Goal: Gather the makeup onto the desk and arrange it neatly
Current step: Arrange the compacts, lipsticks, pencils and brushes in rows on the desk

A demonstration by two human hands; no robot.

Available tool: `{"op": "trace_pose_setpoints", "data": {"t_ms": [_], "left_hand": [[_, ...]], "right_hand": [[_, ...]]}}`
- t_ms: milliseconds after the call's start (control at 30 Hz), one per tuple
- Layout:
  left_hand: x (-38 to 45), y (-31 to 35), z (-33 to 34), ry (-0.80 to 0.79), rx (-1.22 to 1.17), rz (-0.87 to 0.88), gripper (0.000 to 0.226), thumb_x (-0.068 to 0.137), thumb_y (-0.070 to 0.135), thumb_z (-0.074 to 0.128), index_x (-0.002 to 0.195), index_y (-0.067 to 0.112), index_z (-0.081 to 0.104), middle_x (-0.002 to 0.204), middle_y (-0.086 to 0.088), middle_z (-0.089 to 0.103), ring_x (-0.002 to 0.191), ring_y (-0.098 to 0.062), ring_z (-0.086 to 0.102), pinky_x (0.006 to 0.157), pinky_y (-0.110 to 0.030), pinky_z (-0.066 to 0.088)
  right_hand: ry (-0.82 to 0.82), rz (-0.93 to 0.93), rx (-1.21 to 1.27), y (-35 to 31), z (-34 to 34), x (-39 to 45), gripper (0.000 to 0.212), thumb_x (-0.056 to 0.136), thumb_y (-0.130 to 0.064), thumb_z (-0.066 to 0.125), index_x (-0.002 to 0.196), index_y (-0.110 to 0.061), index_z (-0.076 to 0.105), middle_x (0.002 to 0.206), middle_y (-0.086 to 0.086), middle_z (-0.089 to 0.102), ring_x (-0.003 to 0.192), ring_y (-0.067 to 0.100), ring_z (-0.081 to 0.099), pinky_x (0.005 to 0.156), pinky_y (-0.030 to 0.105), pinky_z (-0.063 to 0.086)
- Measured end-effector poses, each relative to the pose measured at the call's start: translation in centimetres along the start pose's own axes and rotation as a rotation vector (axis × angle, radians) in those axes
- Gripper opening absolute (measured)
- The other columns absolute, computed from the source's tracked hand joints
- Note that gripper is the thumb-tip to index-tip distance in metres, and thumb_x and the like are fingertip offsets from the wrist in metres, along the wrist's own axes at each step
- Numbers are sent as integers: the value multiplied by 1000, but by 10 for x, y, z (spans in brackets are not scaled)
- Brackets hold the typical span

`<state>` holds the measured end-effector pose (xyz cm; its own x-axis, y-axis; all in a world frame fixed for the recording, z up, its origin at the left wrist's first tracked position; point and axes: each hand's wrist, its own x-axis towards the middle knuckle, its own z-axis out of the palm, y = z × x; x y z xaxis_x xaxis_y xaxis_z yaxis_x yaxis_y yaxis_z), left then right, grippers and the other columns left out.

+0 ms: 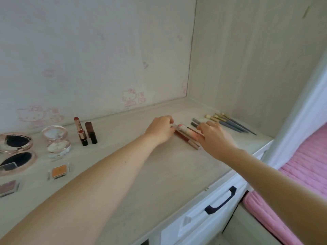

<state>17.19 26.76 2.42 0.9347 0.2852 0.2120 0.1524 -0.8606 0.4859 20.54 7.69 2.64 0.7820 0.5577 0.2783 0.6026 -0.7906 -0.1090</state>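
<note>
Both bare forearms reach over the pale wood-grain desk (159, 174); left hand (160, 129) and right hand (215, 137) curl their fingers onto opposite ends of a cluster of pink and brown lip-gloss tubes (187, 134) lying mid-desk. Blue-handled brushes (230, 123) lie just beyond; dark lipsticks (86, 132) and round compacts (56, 140) sit far left

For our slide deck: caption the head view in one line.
Both hands line up lip gloss tubes on a desk.

Hands (187, 132) hide lip tube (185, 134) ends; left-edge palette (8, 188) cut off
</note>
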Motion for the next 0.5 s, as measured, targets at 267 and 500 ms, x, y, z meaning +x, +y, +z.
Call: {"op": "trace_pose_setpoints", "data": {"t_ms": [267,500], "left_hand": [[36,1,17,-53,-174,-179,43,87,33,64,124,12,59,131,-8,57,122,-24,51,99,-25,37],[37,4,20,14,-377,-239,36,82,27,72,115,13,64,121,-6,64,114,-21,57,95,-24,41]], "right_hand": [[3,-102,-135,2,8,12,31,98,-36,45,126,-24,53,110,9,55,105,31,49,87,39,45],[72,-127,-261,-2,12,12,23,91,-20,61,114,-24,59,97,8,60,97,30,52,78,37,44]]}}
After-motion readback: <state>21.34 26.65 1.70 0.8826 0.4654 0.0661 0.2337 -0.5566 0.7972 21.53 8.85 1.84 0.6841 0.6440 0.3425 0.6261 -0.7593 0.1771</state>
